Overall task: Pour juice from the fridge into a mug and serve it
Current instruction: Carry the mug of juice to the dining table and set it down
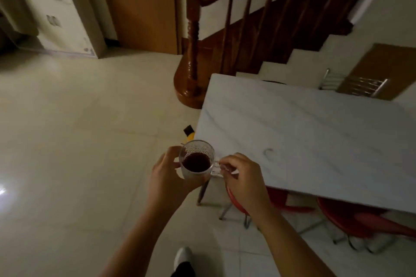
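Both hands carry a textured glass mug (198, 159) of dark juice (195, 162): the left hand (165, 173) cups its side and base, and the right hand (242, 177) pinches the clear handle (217, 168). Glass this thin is probably breakable and slick, so keeping a palm underneath seems wise. Just right of the right hand lies the marble tabletop (315, 137). Red stools (351, 213) are partly hidden beneath it, and motion blur softens the fingertips.

Red stools (351, 220) largely hidden beneath marble table (315, 137); yellow object (188, 137) masked by glass mug (197, 159); cabinet (56, 18) blurred, cropped left.
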